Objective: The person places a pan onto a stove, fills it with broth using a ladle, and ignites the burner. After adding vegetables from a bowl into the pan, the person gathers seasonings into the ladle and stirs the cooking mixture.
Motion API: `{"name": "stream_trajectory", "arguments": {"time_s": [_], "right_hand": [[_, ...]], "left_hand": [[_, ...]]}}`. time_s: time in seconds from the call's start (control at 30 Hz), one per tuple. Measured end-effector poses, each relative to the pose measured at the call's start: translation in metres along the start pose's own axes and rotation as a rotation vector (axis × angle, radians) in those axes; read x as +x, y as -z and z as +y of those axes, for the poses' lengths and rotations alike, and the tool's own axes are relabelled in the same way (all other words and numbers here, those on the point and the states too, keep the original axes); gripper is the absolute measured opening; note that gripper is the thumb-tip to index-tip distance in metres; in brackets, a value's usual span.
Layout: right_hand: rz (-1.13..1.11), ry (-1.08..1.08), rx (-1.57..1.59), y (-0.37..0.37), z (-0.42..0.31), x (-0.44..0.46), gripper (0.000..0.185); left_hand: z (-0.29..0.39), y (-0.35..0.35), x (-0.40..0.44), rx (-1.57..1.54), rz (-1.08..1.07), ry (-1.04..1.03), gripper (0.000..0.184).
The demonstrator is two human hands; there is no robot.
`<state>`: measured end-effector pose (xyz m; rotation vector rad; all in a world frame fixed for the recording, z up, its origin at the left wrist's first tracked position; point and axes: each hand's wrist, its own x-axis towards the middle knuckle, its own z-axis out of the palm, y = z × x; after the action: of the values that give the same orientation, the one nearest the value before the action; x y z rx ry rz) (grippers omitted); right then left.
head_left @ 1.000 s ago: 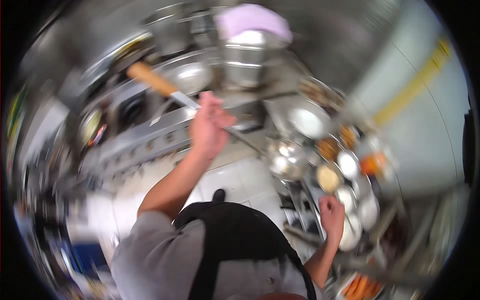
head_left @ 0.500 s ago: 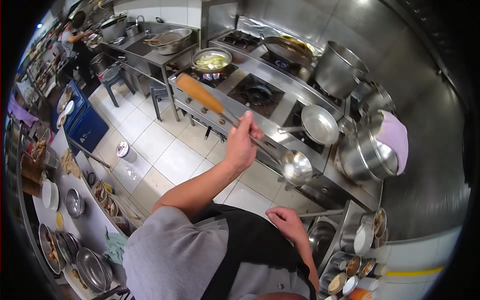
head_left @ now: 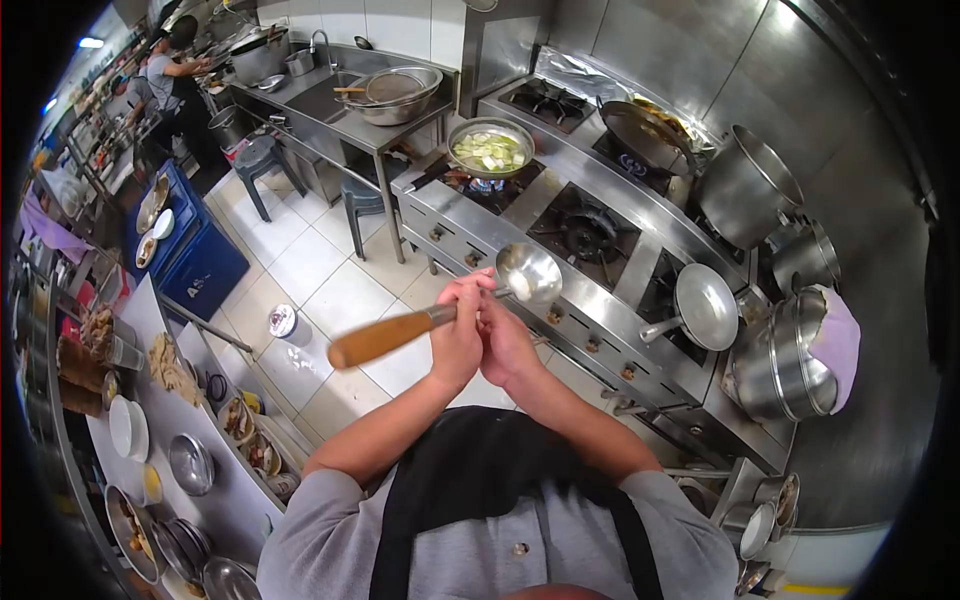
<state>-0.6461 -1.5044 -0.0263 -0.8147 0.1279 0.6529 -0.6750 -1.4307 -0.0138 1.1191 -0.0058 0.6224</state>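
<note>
In front of my chest is a ladle (head_left: 530, 274) with a steel bowl and a thick wooden handle that points to the left. My left hand (head_left: 458, 335) is closed round its shaft, just past the wood. Pressed up against it, my right hand (head_left: 506, 345) has its fingers curled at the shaft near the bowl; some fingertips are hidden. The bowl is off the stove's front edge. Beyond it, a pan (head_left: 462, 131) of pale green cut pieces in liquid sits over a flame. An upturned or shallow steel pan (head_left: 706, 307) lies on the stove to the right.
The steel stove (head_left: 480, 232) runs along the right, with a dark wok (head_left: 648, 138), a tall pot (head_left: 748, 187) and a cloth-draped pot (head_left: 780, 355). On the left is a counter (head_left: 225, 470) with bowls. A blue cooler (head_left: 200, 250), a stool (head_left: 262, 165) and a tub (head_left: 283, 321) stand on the floor. Another person (head_left: 175, 85) works far left.
The ladle has come back from over the stove's front toward my chest, its bowl now higher. My right hand has risen from my waist to meet my left at the shaft. The view has turned left.
</note>
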Motion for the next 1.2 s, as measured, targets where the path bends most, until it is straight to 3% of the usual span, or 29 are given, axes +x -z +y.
{"name": "stream_trajectory", "arguments": {"time_s": [0.03, 0.1, 0.13, 0.2, 0.23, 0.33, 0.53, 0.63, 0.67, 0.77, 0.8, 0.87, 0.93, 1.0, 1.07, 1.2], "right_hand": [[-0.033, -0.02, 0.106, 0.008, 0.004, 0.023, 0.035], [-0.082, -0.025, 0.142, 0.02, -0.009, 0.063, 0.029], [-0.132, -0.028, 0.172, 0.027, -0.021, 0.08, 0.023], [-0.017, -0.093, 0.01, 0.033, -0.056, 0.113, 0.014], [0.027, -0.089, 0.016, 0.038, -0.069, 0.125, 0.014], [0.091, -0.103, -0.071, 0.067, -0.109, 0.161, 0.019], [0.202, -0.027, -0.28, 0.106, -0.149, 0.276, 0.02], [0.213, 0.057, -0.79, 0.118, -0.154, 0.331, 0.013], [0.222, 0.043, -0.789, 0.118, -0.151, 0.342, 0.013], [0.243, 0.141, -1.171, 0.107, -0.149, 0.369, 0.023], [0.26, 0.146, -1.173, 0.108, -0.147, 0.379, 0.023], [0.329, 0.322, -1.492, 0.112, -0.136, 0.395, 0.033], [0.396, 0.348, -1.469, 0.105, -0.127, 0.397, 0.036], [0.432, 0.215, -1.574, 0.084, -0.133, 0.395, 0.047], [0.435, 0.231, -1.539, 0.064, -0.139, 0.378, 0.048], [0.476, 0.236, -1.601, 0.044, -0.123, 0.344, 0.048]], "left_hand": [[-0.006, 0.006, 0.008, 0.075, -0.074, -0.032, 0.022], [-0.018, 0.009, 0.023, 0.135, -0.167, -0.041, 0.009], [-0.02, 0.01, 0.027, 0.181, -0.21, -0.028, 0.028], [-0.019, 0.016, 0.051, 0.502, -0.399, -0.183, 0.043], [-0.014, 0.018, 0.065, 0.506, -0.486, -0.214, 0.05], [-0.039, 0.037, 0.102, 0.784, -0.57, -0.298, 0.044], [-0.095, 0.11, 0.222, 1.07, -0.397, -0.148, 0.04], [-0.13, 0.15, 0.283, 1.312, -0.327, -0.163, 0.042], [-0.139, 0.158, 0.305, 1.37, -0.319, -0.154, 0.044], [-0.169, 0.166, 0.363, 1.55, -0.318, -0.02, 0.051], [-0.178, 0.164, 0.382, 1.537, -0.329, -0.026, 0.051], [-0.193, 0.162, 0.415, 1.56, -0.481, 0.368, 0.053], [-0.229, 0.183, 0.433, 1.391, -0.55, 0.418, 0.047], [-0.247, 0.191, 0.444, 1.009, -0.674, 0.872, 0.045], [-0.242, 0.19, 0.432, 1.0, -0.639, 0.786, 0.033], [-0.22, 0.189, 0.434, 0.919, -0.668, 0.832, 0.03]]}}
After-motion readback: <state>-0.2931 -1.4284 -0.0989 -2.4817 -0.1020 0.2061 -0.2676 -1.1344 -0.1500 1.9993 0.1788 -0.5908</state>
